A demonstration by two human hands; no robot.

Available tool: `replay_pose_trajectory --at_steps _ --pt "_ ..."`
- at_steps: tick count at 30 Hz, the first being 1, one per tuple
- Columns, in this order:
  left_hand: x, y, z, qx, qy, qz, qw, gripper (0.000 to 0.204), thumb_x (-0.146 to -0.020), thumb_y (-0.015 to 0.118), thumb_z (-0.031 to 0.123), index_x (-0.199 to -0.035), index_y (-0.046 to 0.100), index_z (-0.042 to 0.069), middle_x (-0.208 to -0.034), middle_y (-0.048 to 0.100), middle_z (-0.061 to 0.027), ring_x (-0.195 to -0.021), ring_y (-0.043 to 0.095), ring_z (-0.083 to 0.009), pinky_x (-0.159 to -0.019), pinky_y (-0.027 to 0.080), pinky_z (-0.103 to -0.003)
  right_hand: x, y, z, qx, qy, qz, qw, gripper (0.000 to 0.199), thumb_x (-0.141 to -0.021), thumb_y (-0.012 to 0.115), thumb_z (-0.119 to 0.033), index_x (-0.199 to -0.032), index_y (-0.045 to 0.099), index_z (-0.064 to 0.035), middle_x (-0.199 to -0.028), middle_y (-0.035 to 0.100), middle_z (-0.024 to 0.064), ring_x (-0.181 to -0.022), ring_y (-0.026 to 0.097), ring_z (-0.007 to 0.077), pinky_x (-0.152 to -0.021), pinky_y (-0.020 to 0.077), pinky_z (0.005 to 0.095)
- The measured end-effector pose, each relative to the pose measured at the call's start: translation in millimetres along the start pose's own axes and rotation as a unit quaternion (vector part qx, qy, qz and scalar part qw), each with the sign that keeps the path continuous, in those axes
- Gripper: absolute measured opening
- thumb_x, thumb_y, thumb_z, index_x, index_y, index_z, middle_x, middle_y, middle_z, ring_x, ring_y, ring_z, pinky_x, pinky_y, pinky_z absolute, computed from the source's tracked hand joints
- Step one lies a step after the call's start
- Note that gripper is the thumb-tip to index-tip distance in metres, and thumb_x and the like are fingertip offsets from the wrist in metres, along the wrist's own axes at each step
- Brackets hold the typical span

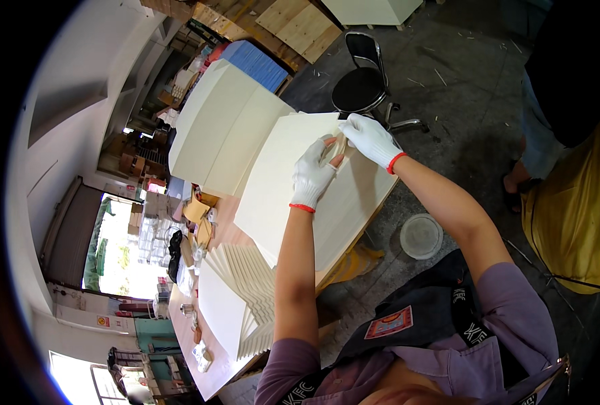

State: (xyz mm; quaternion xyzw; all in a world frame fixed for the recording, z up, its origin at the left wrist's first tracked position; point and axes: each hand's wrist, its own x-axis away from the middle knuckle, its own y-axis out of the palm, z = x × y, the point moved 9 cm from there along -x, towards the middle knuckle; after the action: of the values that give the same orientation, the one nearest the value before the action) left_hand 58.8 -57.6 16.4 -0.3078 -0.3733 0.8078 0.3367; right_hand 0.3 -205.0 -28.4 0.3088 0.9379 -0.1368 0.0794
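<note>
Both my hands wear white knit gloves with red cuffs. My left hand (pixel 311 174) rests on a large cream sheet (pixel 279 196) lying on the wooden worktable (pixel 227 223), its fingers pinching a small tan strip at the sheet's upper edge. My right hand (pixel 371 138) grips the same edge of the sheet, close beside the left, near the table's side. A fanned stack of cream sheets (pixel 242 297) lies nearer to me on the table. Tall piles of cream board (pixel 222 125) stand beyond the sheet.
A black round stool (pixel 360 89) stands on the concrete floor past the table. A round white lid (pixel 421 236) lies on the floor under my right forearm. Another person's legs and a yellow sack (pixel 573 223) are at the right. A blue stack (pixel 256 64) and wooden pallets lie farther off.
</note>
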Motion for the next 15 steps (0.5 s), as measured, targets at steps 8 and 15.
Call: replay_pose_trajectory --at_steps 8,15 --pt "1.5 1.3 0.8 0.029 -0.010 0.000 1.000 0.044 -0.086 0.073 0.014 -0.127 0.062 0.004 -0.125 0.066 -0.0124 -0.115 0.062 -0.0215 -0.098 0.046 -0.031 3.7 -2.4 -2.0 -0.002 0.005 0.004 1.000 0.039 -0.093 0.047 -0.042 -0.086 0.059 -0.0057 -0.082 0.065 0.0173 -0.084 0.063 0.0383 -0.074 0.0455 0.0460" --pt "0.5 0.7 -3.1 0.027 0.001 0.003 1.000 0.045 -0.087 0.072 0.013 -0.129 0.060 0.003 -0.123 0.066 -0.0135 -0.114 0.062 -0.0216 -0.098 0.047 -0.032 6.4 -5.5 -7.2 0.029 -0.010 0.007 1.000 0.045 -0.094 0.048 -0.049 -0.088 0.058 -0.0060 -0.081 0.065 0.0162 -0.083 0.064 0.0373 -0.073 0.0462 0.0455"
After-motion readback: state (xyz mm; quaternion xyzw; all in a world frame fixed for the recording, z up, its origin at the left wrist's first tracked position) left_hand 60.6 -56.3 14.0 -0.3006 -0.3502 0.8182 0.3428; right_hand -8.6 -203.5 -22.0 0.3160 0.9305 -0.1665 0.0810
